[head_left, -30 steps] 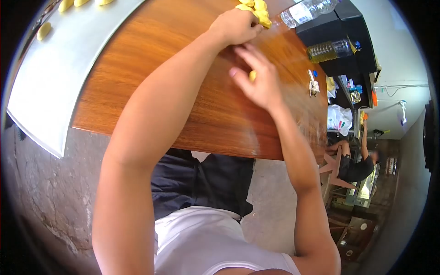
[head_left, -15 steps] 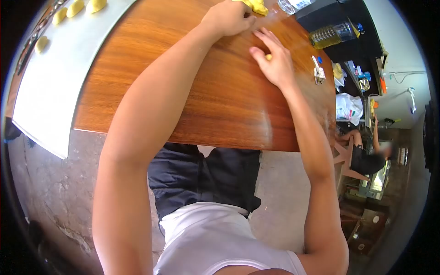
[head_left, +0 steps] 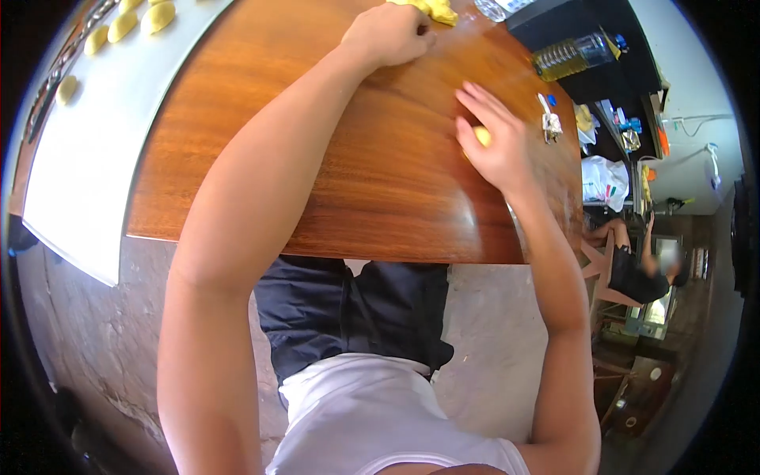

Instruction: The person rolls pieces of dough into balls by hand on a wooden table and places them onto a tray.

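My right hand (head_left: 500, 146) is cupped palm-down on the brown wooden table, its fingers extended and its thumb apart. A small yellow dough ball (head_left: 482, 136) shows between thumb and palm, mostly covered by the hand. Farther up the table, my left hand (head_left: 385, 36) rests with its fingers curled in; whatever lies under them is hidden. Just beyond it, a larger lump of yellow dough (head_left: 435, 9) sits at the top edge of the view. Several flattened yellow dough pieces (head_left: 158, 17) lie on the white sheet (head_left: 87, 174) at the left.
On the right stand a black box (head_left: 554, 36) and a plastic bottle of yellow oil (head_left: 574, 57). Near them are a clear bottle (head_left: 495, 6), a blue cap (head_left: 552, 100) and a small white packet (head_left: 551, 125). A seated person (head_left: 640, 273) is in the right background.
My right hand has moved right and toward me, away from the left hand, with the dough ball under it showing more. My left hand has shifted only slightly.
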A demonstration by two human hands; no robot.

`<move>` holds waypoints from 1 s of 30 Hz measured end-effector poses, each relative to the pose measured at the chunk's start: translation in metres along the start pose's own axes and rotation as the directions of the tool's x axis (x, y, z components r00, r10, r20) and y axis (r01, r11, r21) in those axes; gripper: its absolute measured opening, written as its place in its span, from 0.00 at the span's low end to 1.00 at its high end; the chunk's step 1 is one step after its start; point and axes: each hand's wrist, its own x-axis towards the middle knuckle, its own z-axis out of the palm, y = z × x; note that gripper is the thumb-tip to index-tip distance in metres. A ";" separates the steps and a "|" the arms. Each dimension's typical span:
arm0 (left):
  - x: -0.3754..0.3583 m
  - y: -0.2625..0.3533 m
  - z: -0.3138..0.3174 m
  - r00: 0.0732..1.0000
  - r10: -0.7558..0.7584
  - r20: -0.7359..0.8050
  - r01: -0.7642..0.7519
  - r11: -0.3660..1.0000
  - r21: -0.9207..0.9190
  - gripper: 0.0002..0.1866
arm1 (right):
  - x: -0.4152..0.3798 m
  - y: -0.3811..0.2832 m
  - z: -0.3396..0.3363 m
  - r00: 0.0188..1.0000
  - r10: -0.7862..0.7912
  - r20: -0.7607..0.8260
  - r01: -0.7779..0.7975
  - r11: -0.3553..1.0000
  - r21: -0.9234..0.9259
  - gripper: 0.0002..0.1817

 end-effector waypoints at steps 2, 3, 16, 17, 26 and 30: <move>0.000 -0.005 0.001 0.999 0.042 -0.032 -0.041 0.999 0.025 0.20 | 0.018 -0.015 0.026 0.998 -0.010 -0.054 0.011 1.000 0.028 0.21; -0.003 -0.003 -0.002 0.999 0.037 -0.037 -0.037 0.999 -0.002 0.20 | 0.027 -0.035 0.033 1.000 -0.004 -0.026 0.005 0.999 0.039 0.22; -0.003 0.004 0.002 1.000 -0.009 -0.011 0.009 1.000 0.008 0.18 | -0.038 0.008 -0.018 0.998 0.069 -0.014 -0.069 0.997 -0.045 0.22; -0.003 0.003 0.002 1.000 0.003 -0.014 -0.003 1.000 0.012 0.18 | -0.020 0.016 -0.001 0.996 0.046 -0.079 -0.049 0.998 -0.037 0.22; -0.003 0.001 0.004 1.000 -0.003 -0.026 0.004 1.000 0.014 0.19 | -0.050 -0.082 -0.025 0.991 -0.042 0.130 0.008 0.968 0.252 0.24; -0.001 0.001 0.006 1.000 0.006 0.003 -0.006 0.999 0.047 0.19 | -0.079 -0.030 -0.050 0.992 0.021 0.126 -0.030 0.997 0.076 0.22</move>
